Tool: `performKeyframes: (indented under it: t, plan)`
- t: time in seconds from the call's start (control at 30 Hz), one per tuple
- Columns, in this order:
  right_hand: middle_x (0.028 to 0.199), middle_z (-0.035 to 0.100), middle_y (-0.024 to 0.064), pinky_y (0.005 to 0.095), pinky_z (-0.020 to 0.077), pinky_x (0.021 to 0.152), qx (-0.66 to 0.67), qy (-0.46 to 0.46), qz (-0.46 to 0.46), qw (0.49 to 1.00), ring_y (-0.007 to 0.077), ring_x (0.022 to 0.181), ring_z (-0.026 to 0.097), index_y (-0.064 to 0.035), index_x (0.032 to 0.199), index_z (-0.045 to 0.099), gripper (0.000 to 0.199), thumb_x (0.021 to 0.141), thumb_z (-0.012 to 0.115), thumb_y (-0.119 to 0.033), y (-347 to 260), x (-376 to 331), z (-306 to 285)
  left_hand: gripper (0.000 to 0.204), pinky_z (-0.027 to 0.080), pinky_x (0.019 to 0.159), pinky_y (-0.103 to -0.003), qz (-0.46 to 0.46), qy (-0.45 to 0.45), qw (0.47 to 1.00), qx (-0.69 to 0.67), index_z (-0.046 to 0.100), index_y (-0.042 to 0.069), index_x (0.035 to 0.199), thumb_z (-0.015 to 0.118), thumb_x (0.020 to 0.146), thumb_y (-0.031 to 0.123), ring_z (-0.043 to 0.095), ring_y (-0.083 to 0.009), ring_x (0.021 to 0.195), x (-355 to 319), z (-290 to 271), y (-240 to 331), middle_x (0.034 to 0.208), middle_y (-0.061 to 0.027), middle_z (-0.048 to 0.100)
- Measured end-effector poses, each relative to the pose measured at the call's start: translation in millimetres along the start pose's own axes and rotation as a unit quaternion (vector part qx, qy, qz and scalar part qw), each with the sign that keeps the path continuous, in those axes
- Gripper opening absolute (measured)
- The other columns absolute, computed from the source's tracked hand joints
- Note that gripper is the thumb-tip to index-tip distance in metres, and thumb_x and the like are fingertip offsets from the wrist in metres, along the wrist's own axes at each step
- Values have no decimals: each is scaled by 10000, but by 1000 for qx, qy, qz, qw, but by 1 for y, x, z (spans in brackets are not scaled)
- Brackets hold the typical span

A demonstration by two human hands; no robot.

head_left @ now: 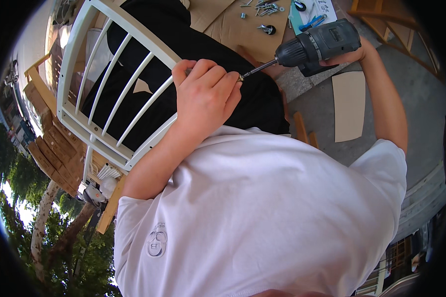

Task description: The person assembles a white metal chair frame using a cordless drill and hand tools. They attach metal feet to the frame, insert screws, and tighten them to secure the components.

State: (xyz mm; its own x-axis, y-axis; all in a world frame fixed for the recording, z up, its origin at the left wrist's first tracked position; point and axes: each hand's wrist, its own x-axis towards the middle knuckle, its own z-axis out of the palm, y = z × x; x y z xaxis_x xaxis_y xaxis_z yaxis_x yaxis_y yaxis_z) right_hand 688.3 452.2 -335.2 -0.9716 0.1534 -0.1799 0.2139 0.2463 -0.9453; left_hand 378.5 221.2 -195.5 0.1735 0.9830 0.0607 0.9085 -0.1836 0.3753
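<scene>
A white slatted frame (161, 48) with curved bars lies slanted across my lap. My left hand (203, 96) is closed over its right-hand end and hides that corner. A small brass-coloured piece (240, 78) shows at the tips of my left fingers, where the long drill bit (260, 68) meets it. My right hand (357, 55) grips the handle of a dark grey cordless drill (327, 42), held level with its chuck pointing left toward my left hand. The drill's body partly hides the right fingers.
Loose screws (268, 8), a black caster (267, 29) and blue-handled cutters (313, 23) lie on cardboard (228, 27) beyond my knees. A cardboard piece (348, 106) is on the floor at right. Wooden furniture (406, 29) stands far right; stacked cartons (57, 153) are at left.
</scene>
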Motion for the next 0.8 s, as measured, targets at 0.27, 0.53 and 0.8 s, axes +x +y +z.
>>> performKeyframes:
  t: [0.27, 0.53, 0.8]
  plan:
    - [827, 714, 38, 320, 553, 608, 236, -74, 126, 961, 148, 653, 653, -83, 1091, 775, 377, 719, 829, -115, 14, 12, 19, 143, 367, 940, -422, -2, 0, 1000, 10, 758, 98, 894, 816, 765, 117, 636, -199, 908, -1, 4, -1, 789, 0, 651]
    - [872, 718, 19, 289, 527, 633, 291, -80, 81, 950, 127, 711, 641, -81, 1180, 749, 450, 734, 805, -61, 21, 12, 37, 404, 383, 979, -444, -14, 45, 999, 0, 725, 86, 1061, 870, 698, 186, 557, -268, 1126, -12, -10, 2, 1104, -59, 631]
    - [977, 764, 29, 327, 564, 758, 247, -53, 97, 963, 149, 820, 682, -75, 1164, 776, 455, 715, 825, -18, 15, 0, 46, 630, 529, 866, -422, -182, -168, 965, 82, 667, 36, 1094, 918, 697, 457, 634, -325, 1006, -88, -56, -3, 1045, -133, 667]
